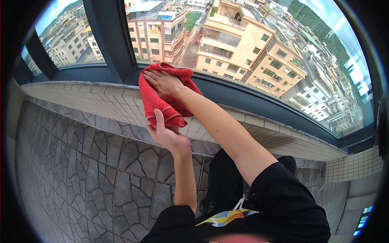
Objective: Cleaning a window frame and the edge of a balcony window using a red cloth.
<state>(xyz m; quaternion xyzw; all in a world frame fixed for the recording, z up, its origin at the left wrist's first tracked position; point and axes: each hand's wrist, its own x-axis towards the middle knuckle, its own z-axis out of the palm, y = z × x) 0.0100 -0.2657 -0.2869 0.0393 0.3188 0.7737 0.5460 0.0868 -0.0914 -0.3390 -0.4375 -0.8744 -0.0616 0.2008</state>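
Note:
A red terry towel (149,94) is draped over the lower bar of a dark metal window frame (231,91), next to an upright post (109,39). My right hand (164,83) lies flat on the towel's upper part and presses it against the frame, fingers pointing left. Below it, my left hand (168,136) grips the hanging hemmed end, its thumb on top and the other fingers mostly hidden behind the cloth. The towel covers the part of the bar beneath it.
Under the frame runs a low wall of pale tiles (121,98) with a rough ledge edge. Grey stone-patterned floor tiles (133,176) lie below, where my dark-clad leg (226,173) stands close to the wall. Through the glass, multi-storey buildings (231,39) stand far below.

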